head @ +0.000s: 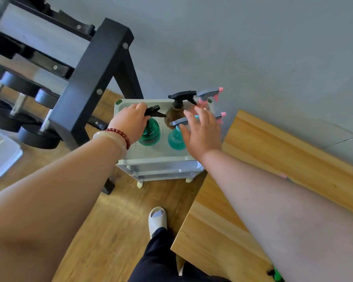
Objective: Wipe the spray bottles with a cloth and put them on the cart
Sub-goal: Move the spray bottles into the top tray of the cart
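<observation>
A white cart (151, 154) stands on the floor against the wall, with several spray bottles on its top shelf. My left hand (130, 120) grips the black spray head of a green bottle (150, 132) at the shelf's left. Spread flat with straight fingers, my right hand (200, 132) hovers over a teal bottle (175, 139) with a grey trigger. A brown bottle (174, 112) with a black head stands behind it. Further right, a pink-necked bottle (205, 97) shows its grey trigger. No cloth is visible.
A black dumbbell rack (90, 68) with dumbbells stands left of the cart. A wooden table (243, 159) lies to the right, under my right arm. A clear plastic bin (0, 153) sits at the far left. My foot in a white slipper (157, 218) is on the wooden floor.
</observation>
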The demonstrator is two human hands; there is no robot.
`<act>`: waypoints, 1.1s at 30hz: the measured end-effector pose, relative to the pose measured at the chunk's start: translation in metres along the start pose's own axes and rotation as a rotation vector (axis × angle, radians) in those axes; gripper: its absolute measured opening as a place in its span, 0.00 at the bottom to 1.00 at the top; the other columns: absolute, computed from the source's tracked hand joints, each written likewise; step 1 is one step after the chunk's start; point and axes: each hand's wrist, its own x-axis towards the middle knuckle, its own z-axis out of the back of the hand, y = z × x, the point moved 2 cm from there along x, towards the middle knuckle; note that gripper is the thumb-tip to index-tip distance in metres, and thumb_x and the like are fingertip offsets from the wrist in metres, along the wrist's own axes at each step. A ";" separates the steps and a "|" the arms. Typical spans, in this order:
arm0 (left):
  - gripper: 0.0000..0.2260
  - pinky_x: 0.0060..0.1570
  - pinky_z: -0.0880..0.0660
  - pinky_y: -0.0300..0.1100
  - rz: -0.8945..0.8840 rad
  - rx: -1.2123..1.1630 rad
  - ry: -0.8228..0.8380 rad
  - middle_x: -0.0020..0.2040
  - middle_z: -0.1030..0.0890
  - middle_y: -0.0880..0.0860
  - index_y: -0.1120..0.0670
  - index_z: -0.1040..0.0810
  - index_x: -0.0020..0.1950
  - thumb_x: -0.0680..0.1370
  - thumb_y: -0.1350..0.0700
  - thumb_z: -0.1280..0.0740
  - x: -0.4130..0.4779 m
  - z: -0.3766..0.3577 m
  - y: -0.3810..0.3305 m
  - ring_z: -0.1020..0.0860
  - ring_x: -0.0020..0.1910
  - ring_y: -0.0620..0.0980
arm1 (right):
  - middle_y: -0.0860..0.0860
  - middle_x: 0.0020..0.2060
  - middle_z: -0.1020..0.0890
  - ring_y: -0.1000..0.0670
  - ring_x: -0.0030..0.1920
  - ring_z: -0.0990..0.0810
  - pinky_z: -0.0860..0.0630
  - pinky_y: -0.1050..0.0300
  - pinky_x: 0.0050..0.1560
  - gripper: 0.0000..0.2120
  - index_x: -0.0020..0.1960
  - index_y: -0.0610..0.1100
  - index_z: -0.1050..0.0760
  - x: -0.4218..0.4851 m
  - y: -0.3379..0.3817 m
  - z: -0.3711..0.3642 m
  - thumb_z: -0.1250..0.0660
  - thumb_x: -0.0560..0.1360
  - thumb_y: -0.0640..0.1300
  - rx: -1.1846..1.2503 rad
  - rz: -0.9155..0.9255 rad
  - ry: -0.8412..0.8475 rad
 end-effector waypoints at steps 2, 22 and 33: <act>0.11 0.45 0.28 0.43 -0.003 0.001 0.011 0.54 0.23 0.56 0.59 0.29 0.63 0.84 0.54 0.42 0.013 -0.002 0.006 0.27 0.46 0.51 | 0.41 0.72 0.31 0.38 0.74 0.38 0.37 0.41 0.70 0.22 0.72 0.45 0.30 0.010 0.003 -0.003 0.42 0.82 0.54 -0.007 0.004 -0.013; 0.11 0.45 0.28 0.48 -0.046 -0.030 0.085 0.55 0.25 0.58 0.60 0.28 0.62 0.84 0.55 0.41 0.097 -0.025 0.034 0.25 0.46 0.55 | 0.41 0.68 0.27 0.36 0.72 0.34 0.37 0.38 0.71 0.25 0.65 0.45 0.24 0.049 0.004 -0.041 0.51 0.81 0.56 -0.052 -0.152 -0.034; 0.11 0.51 0.24 0.50 -0.103 -0.034 0.124 0.58 0.24 0.59 0.61 0.28 0.63 0.84 0.56 0.41 0.112 -0.033 0.029 0.22 0.53 0.60 | 0.41 0.59 0.22 0.37 0.62 0.25 0.29 0.40 0.64 0.23 0.59 0.42 0.21 0.048 0.002 -0.048 0.48 0.80 0.53 -0.050 -0.140 -0.125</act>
